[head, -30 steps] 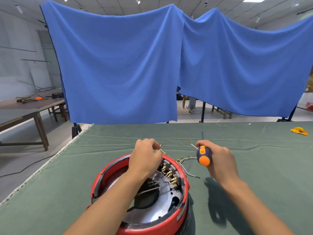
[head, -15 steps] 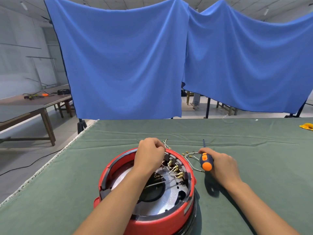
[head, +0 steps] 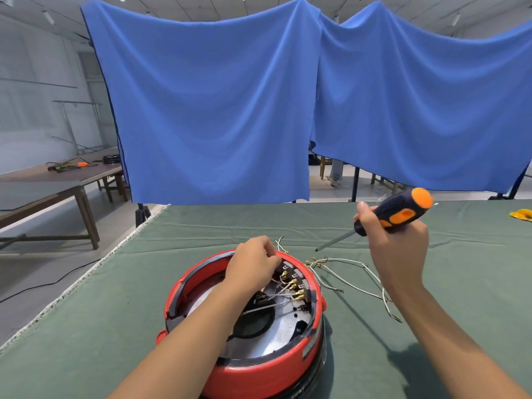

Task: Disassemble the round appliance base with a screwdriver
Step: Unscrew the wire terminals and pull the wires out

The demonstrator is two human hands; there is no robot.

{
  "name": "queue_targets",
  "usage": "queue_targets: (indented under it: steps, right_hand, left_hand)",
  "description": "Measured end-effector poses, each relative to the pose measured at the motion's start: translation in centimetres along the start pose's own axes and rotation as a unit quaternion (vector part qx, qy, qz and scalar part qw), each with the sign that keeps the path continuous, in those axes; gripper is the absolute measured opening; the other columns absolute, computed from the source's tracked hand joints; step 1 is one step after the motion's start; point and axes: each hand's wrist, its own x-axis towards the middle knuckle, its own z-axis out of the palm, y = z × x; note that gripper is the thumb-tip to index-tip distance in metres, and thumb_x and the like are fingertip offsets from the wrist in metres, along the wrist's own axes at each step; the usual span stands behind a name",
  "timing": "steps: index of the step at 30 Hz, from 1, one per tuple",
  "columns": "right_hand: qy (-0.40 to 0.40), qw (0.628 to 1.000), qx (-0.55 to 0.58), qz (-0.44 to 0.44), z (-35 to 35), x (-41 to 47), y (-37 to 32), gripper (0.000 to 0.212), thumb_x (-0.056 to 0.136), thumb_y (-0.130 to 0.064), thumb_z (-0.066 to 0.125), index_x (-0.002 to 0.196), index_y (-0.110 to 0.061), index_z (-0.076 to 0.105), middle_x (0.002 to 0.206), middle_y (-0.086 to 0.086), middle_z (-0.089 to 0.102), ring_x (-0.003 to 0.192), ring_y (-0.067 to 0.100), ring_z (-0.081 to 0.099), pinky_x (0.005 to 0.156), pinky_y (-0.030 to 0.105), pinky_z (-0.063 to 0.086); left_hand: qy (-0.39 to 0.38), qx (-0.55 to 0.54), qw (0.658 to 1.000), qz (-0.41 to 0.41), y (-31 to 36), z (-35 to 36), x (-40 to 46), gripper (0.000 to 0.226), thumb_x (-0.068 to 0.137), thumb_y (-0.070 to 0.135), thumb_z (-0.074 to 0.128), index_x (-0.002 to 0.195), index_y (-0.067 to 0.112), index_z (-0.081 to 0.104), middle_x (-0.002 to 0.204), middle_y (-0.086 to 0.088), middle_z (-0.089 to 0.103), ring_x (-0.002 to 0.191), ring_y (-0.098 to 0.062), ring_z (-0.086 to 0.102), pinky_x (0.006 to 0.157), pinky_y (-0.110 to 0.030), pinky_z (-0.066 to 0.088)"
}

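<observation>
The round red appliance base (head: 259,372) lies open on the green table, showing a silver plate, wires and brass terminals (head: 296,286). My left hand (head: 253,266) sits over its far rim, fingers curled and pinching a wire at the terminals; what the fingertips hold is partly hidden. My right hand (head: 394,243) is raised to the right of the base and grips a black-and-orange screwdriver (head: 400,213). Its shaft slants down and left, the tip (head: 316,249) hovering above the cloth behind the base.
Loose white wires with brass ends (head: 354,272) lie on the green cloth (head: 86,341) right of the base. A yellow object (head: 522,215) sits at the far right edge. Blue drapes (head: 218,110) hang behind the table; a wooden bench (head: 57,180) stands at left.
My right hand has lifted off the table and swung the screwdriver up, so the handle now points up and right. My left hand stays at the terminals.
</observation>
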Motion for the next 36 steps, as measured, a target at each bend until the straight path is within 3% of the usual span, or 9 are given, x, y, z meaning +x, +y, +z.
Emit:
queue_targets:
  steps: [4, 7, 10, 14, 19, 23, 26, 29, 36]
  right_hand:
    - [0.027, 0.992, 0.123, 0.025, -0.2, 0.4, -1.9, 0.028, 0.073, -0.045, 0.058, 0.059, -0.024, 0.070, 0.051, -0.007, 0.062, 0.044, 0.008, 0.050, 0.048, 0.020, 0.038]
    - [0.027, 0.983, 0.175, 0.037, -0.5, 0.7, -3.0, 0.022, 0.068, -0.038, 0.059, 0.059, -0.021, 0.069, 0.047, -0.006, 0.058, 0.039, 0.010, 0.043, 0.041, 0.019, 0.033]
    - [-0.004, 0.975, 0.219, 0.031, -0.3, 0.3, -3.5, 0.010, 0.067, -0.018, 0.058, 0.058, -0.020, 0.059, 0.044, -0.009, 0.054, 0.035, 0.007, 0.039, 0.037, 0.016, 0.030]
    - [-0.046, 0.969, 0.239, 0.036, 0.0, -0.2, -3.6, 0.013, 0.067, -0.007, 0.052, 0.057, -0.017, 0.053, 0.046, -0.011, 0.054, 0.040, 0.003, 0.047, 0.041, 0.011, 0.036]
    - [-0.015, 0.979, 0.202, 0.009, 0.4, -0.6, -3.8, 0.023, 0.075, -0.022, 0.063, 0.052, -0.027, 0.062, 0.046, -0.009, 0.059, 0.042, 0.002, 0.052, 0.046, 0.013, 0.040]
    - [0.001, 0.980, 0.200, -0.026, 0.7, -1.2, -4.2, 0.031, 0.074, -0.016, 0.059, 0.053, -0.038, 0.064, 0.047, -0.017, 0.060, 0.044, -0.004, 0.054, 0.049, 0.006, 0.040]
    - [-0.004, 0.981, 0.191, -0.045, 0.9, -1.6, -4.4, 0.037, 0.073, -0.011, 0.058, 0.054, -0.042, 0.063, 0.049, -0.022, 0.059, 0.048, -0.007, 0.056, 0.052, 0.004, 0.040]
    - [-0.018, 0.981, 0.185, -0.052, 1.1, -1.9, -4.3, 0.039, 0.073, -0.009, 0.057, 0.054, -0.043, 0.063, 0.049, -0.022, 0.059, 0.048, -0.007, 0.055, 0.053, 0.004, 0.041]
    - [-0.030, 0.982, 0.178, -0.051, 1.4, -2.6, -3.7, 0.034, 0.071, -0.007, 0.058, 0.050, -0.034, 0.061, 0.047, -0.017, 0.059, 0.046, -0.002, 0.056, 0.053, 0.008, 0.044]
  left_hand:
    - [0.002, 0.016, 1.000, -0.026, 0.1, 0.2, 1.0, 0.010, 0.087, 0.025, 0.062, 0.082, 0.019, 0.055, 0.090, -0.003, 0.061, 0.091, -0.024, 0.057, 0.076, -0.035, 0.046]
    - [0.006, 0.018, 0.999, -0.036, 0.2, 0.3, 1.6, 0.010, 0.088, 0.024, 0.060, 0.082, 0.018, 0.055, 0.095, -0.004, 0.063, 0.092, -0.023, 0.058, 0.078, -0.035, 0.047]
    - [-0.024, -0.003, 0.999, -0.043, 0.2, -0.1, 2.1, 0.008, 0.088, 0.014, 0.055, 0.081, 0.017, 0.057, 0.091, -0.004, 0.064, 0.086, -0.021, 0.059, 0.073, -0.031, 0.047]
    - [-0.052, -0.087, 0.993, -0.062, -0.3, -0.5, 2.0, 0.020, 0.085, 0.007, 0.052, 0.070, 0.018, 0.058, 0.075, -0.002, 0.062, 0.073, -0.018, 0.055, 0.067, -0.030, 0.046]
    - [-0.029, -0.049, 0.998, -0.042, -1.4, 0.0, 1.2, 0.018, 0.081, 0.008, 0.052, 0.069, 0.015, 0.063, 0.067, -0.001, 0.064, 0.069, -0.021, 0.060, 0.069, -0.030, 0.049]
    - [-0.047, -0.026, 0.998, -0.020, -1.3, 0.1, 0.8, 0.020, 0.079, 0.007, 0.053, 0.076, 0.008, 0.073, 0.079, -0.009, 0.071, 0.080, -0.024, 0.064, 0.072, -0.031, 0.051]
    - [-0.054, -0.061, 0.996, -0.024, -1.2, 0.2, 0.7, 0.019, 0.079, 0.007, 0.055, 0.072, 0.011, 0.073, 0.079, -0.006, 0.072, 0.077, -0.019, 0.064, 0.069, -0.027, 0.049]
    - [-0.064, -0.108, 0.991, -0.038, -1.3, 0.2, 0.7, 0.023, 0.079, 0.006, 0.058, 0.070, 0.021, 0.073, 0.072, 0.004, 0.068, 0.073, -0.008, 0.059, 0.067, -0.021, 0.044]
    - [-0.075, -0.130, 0.988, -0.042, -1.2, 0.5, 0.5, 0.024, 0.079, 0.004, 0.056, 0.070, 0.019, 0.072, 0.067, 0.006, 0.065, 0.076, -0.012, 0.060, 0.074, -0.025, 0.050]
